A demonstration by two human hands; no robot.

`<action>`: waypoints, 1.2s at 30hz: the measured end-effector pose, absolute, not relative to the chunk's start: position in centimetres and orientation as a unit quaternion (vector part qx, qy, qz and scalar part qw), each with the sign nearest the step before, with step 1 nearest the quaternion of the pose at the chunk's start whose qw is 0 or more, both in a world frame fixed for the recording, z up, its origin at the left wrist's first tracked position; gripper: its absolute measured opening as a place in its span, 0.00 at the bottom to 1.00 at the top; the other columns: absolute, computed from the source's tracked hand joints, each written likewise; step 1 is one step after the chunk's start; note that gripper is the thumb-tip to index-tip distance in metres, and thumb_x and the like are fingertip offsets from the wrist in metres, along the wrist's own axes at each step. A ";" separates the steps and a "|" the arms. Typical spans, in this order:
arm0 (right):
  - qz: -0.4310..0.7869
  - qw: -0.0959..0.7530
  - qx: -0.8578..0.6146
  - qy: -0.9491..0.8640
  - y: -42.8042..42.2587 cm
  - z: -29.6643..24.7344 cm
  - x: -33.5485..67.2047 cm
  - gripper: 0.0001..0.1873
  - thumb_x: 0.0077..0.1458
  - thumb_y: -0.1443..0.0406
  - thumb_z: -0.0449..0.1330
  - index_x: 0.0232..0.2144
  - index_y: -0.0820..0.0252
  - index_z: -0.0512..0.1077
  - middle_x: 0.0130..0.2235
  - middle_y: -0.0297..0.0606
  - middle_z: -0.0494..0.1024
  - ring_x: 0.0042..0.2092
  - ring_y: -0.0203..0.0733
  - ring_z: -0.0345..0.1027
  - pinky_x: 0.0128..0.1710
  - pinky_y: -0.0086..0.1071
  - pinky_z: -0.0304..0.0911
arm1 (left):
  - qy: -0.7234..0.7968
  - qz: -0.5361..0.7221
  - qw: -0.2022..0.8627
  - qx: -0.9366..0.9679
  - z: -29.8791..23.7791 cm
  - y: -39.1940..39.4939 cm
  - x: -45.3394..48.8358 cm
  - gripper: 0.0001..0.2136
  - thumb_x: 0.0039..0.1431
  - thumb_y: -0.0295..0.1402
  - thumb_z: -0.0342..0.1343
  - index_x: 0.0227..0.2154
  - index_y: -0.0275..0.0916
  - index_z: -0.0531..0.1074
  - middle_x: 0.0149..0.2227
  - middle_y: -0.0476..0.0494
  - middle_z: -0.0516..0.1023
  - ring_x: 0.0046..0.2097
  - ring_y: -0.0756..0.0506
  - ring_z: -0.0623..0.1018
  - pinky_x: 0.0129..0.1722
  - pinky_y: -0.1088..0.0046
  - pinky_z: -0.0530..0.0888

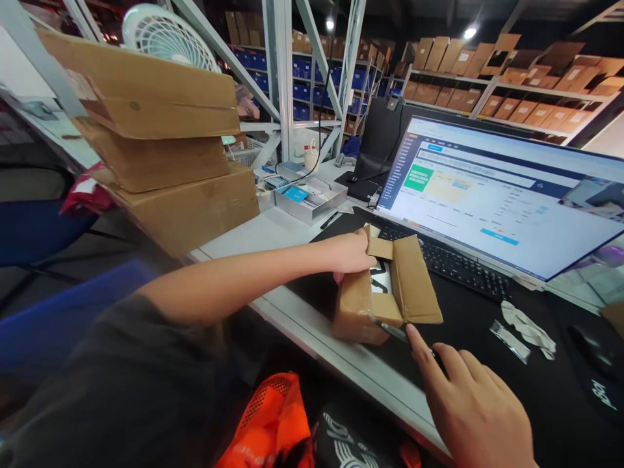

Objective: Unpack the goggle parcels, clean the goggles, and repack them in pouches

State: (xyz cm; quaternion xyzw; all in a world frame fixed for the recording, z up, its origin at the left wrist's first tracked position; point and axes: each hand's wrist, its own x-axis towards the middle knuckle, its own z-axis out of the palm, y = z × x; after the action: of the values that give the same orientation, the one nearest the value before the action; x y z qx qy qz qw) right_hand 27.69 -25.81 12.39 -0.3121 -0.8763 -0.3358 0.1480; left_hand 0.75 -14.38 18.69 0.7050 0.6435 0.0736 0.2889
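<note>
A small cardboard box sits at the front edge of the black desk mat, with its flaps raised. Inside it lies something white with black markings, partly covered by flaps. My left hand grips the far left side of the box, and its fingertips are partly hidden behind a flap. A slim utility knife is held in my right hand, with the index finger stretched along it. The blade's tip touches the near end of the box by the short flap.
A monitor and a black keyboard stand behind the box. A crumpled white glove-like cloth, a clear packet and a mouse lie to the right. Stacked cartons and an open tray stand left.
</note>
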 end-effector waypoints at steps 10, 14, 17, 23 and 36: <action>-0.324 0.157 -0.335 -0.871 -25.5 13.6 28.3 0.27 0.59 0.78 0.52 0.59 0.62 0.68 0.32 0.37 0.73 0.31 0.42 0.59 0.32 0.37 0.49 | 0.609 0.191 0.326 0.698 17.0 -15.3 -1.2 0.35 0.59 0.37 0.49 0.69 0.42 0.46 0.42 0.38 0.82 0.20 0.44 0.79 0.19 0.73 0.72; -0.316 0.170 -0.315 -0.878 -26.3 14.1 27.8 0.27 0.63 0.75 0.51 0.63 0.62 0.66 0.37 0.40 0.76 0.35 0.43 0.62 0.35 0.36 0.52 | 0.609 0.185 0.320 0.702 17.1 -15.1 -1.1 0.33 0.58 0.38 0.50 0.67 0.40 0.51 0.39 0.40 0.82 0.19 0.44 0.78 0.18 0.73 0.72; -0.324 0.160 -0.306 -0.881 -26.4 14.1 26.8 0.29 0.60 0.77 0.51 0.63 0.64 0.66 0.35 0.41 0.76 0.32 0.42 0.59 0.33 0.36 0.49 | 0.610 0.174 0.312 0.707 17.2 -15.0 -1.0 0.34 0.59 0.39 0.50 0.67 0.37 0.49 0.37 0.39 0.82 0.19 0.43 0.78 0.19 0.73 0.72; -0.315 0.148 -0.316 -0.883 -25.9 14.7 25.8 0.29 0.54 0.79 0.52 0.58 0.63 0.68 0.29 0.37 0.71 0.29 0.43 0.57 0.31 0.37 0.45 | 0.611 0.155 0.309 0.712 17.3 -14.8 -0.7 0.37 0.60 0.39 0.49 0.69 0.36 0.44 0.38 0.38 0.82 0.19 0.44 0.78 0.20 0.73 0.73; -0.268 0.124 -0.398 -0.868 -26.6 15.0 25.1 0.33 0.40 0.78 0.60 0.51 0.60 0.76 0.26 0.35 0.70 0.27 0.42 0.60 0.28 0.36 0.46 | 0.613 0.237 0.387 0.647 15.8 -14.7 -1.4 0.40 0.59 0.35 0.52 0.72 0.39 0.42 0.24 0.49 0.76 0.21 0.40 0.79 0.18 0.71 0.73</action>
State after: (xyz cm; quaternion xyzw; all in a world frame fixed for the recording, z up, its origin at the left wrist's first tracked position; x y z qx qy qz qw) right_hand 25.13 -26.62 14.97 -0.3982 -0.8684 -0.2683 0.1239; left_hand -1.38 -14.66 15.82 0.6467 0.6126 0.2375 0.3874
